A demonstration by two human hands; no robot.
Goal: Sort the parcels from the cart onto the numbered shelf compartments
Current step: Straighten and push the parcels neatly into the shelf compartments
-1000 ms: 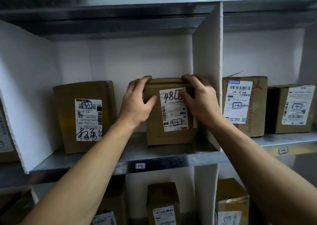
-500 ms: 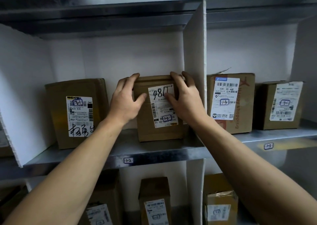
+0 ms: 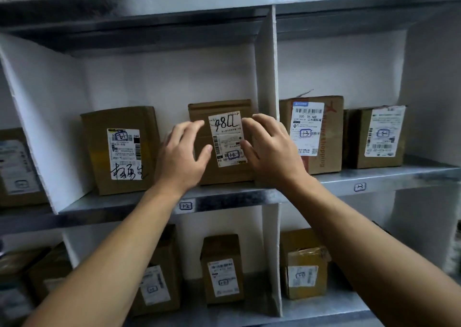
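only one view, from the person's head, close to the metal shelf and facing it straight on; the white divider stands at 12 o'clock, both forearms reaching forward.

Both hands, left hand and right hand, have released the parcel.

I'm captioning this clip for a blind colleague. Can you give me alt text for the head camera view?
Two bare hands, left hand and right hand, fingers spread open, flank a cardboard parcel marked "98LL" standing in shelf compartment 1-2, against the white divider. A second parcel stands to its left; more labelled boxes fill neighbouring compartments and the shelf below.
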